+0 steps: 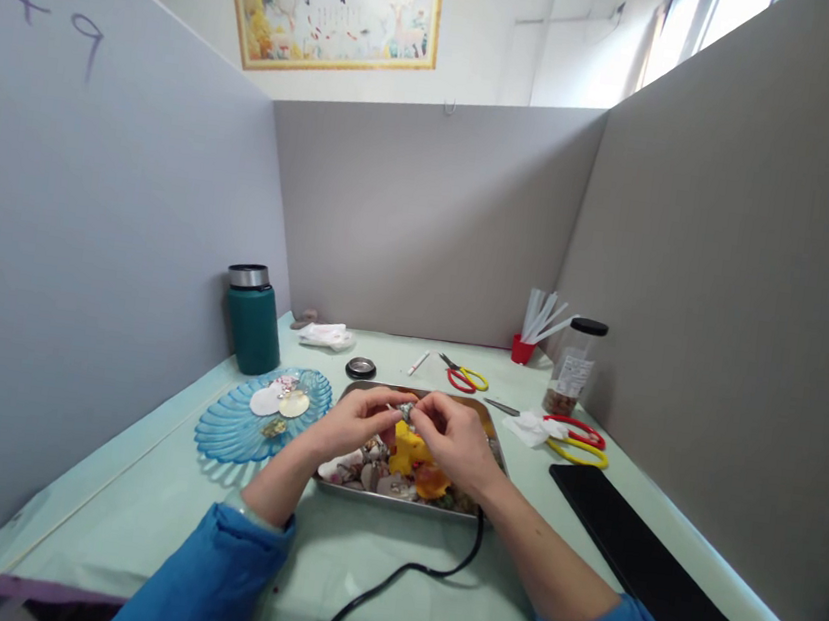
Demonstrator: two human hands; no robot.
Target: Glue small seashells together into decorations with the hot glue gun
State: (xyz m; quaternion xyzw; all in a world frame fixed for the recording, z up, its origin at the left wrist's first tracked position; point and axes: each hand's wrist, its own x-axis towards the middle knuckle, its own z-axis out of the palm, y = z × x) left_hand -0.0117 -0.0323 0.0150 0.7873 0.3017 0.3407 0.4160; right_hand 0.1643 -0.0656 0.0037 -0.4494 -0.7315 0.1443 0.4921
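Nearest: black cord [401, 576]. Next: metal tray [391, 500], stones inside. Above it: one small grey piece [406, 410], pinched by fingertips of my left hand [353, 422] and right hand [456, 441]; pointing and long axis too small to tell. Beyond: round lid [360, 368].

So yeah, both hands up over tray [391, 500], fingertips nearly meeting above its far half. Left hand [363, 420] and right hand [453, 438] both palm-down-ish, thumbs and index fingers pinched on small grayish bit [406, 411]. Wrists bent inward, arms coming in from near side of tray in kinda V shape. Blue sleeves [213, 568] pushed back, right forearm [550, 559] showing way more bare skin than left one.
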